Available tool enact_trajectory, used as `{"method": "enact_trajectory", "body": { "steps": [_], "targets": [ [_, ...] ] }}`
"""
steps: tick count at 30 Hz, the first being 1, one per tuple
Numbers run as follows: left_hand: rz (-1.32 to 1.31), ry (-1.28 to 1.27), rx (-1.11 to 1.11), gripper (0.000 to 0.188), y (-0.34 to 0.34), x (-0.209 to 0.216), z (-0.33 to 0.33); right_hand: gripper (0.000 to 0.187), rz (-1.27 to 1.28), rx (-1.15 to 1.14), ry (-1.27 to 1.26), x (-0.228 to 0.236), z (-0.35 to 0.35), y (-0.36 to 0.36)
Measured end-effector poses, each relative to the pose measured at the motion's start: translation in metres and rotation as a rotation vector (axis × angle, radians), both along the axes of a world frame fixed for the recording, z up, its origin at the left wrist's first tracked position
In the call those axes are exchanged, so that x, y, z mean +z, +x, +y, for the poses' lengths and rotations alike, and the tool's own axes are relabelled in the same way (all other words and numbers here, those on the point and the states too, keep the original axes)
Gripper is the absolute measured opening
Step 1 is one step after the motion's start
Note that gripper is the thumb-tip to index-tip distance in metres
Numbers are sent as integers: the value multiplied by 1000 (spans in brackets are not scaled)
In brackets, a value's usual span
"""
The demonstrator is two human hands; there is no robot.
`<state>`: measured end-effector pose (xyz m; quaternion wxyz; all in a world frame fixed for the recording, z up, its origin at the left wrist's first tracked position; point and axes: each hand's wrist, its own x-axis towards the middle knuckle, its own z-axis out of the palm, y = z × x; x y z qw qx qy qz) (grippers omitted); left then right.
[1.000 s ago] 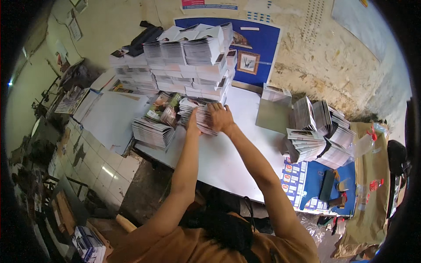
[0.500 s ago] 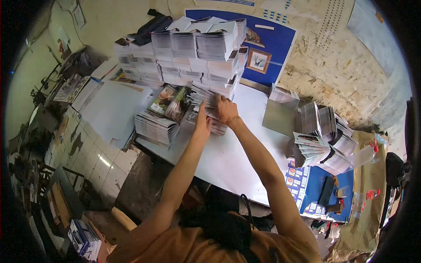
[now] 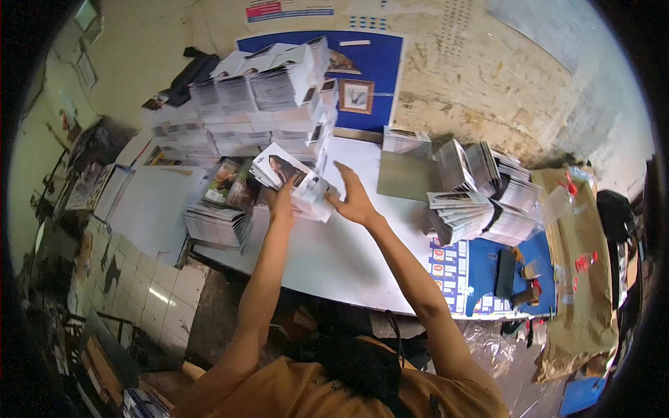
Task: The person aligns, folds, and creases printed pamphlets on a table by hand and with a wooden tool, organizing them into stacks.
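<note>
A stack of booklets [image 3: 296,182] with a photo of a dark-haired person on the white top cover is tilted above the white table [image 3: 327,261]. My left hand [image 3: 280,203] grips its lower left side, thumb up along the edge. At the stack's right side is my right hand [image 3: 357,200], open, fingers spread and pointing away from me, the thumb at the booklets' edge. Just left of my left hand lie a pile of folded booklets [image 3: 217,224] and a green and brown picture cover [image 3: 230,182].
Tall piles of printed booklets [image 3: 258,90] stand at the back left. On the right are more upright booklet bundles [image 3: 463,209], a grey board [image 3: 405,174], a blue mat [image 3: 484,268] with a dark box [image 3: 505,273], and a clear plastic bottle [image 3: 559,202]. White sheets [image 3: 157,216] lie at the left.
The booklets have turned from edge-on to cover-up. My right hand has let go of their far side and opened beside them. The whole view has shifted right.
</note>
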<state>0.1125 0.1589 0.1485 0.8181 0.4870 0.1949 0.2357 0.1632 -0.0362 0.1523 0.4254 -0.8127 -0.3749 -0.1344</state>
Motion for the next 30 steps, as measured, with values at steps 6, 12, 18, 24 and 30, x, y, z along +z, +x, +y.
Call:
{"method": "enact_trajectory", "body": {
  "steps": [6, 12, 18, 24, 30],
  "targets": [
    [-95, 274, -475, 49, -87, 30, -59, 77, 538, -17, 329, 30, -66, -68],
    [-347, 459, -630, 58, -104, -3, -135, 59, 284, -217, 413, 15, -128, -152],
    [-294, 870, -692, 72, -117, -94, -158, 72, 499, -374, 271, -69, -146, -203],
    [-177, 1352, -690, 58, -106, -6, -162, 73, 710, -487, 819, -110, -161, -209],
    [-61, 1867, -893, 72, -110, 25, -160, 85, 74, -636, 308, -10, -184, -225]
  ]
}}
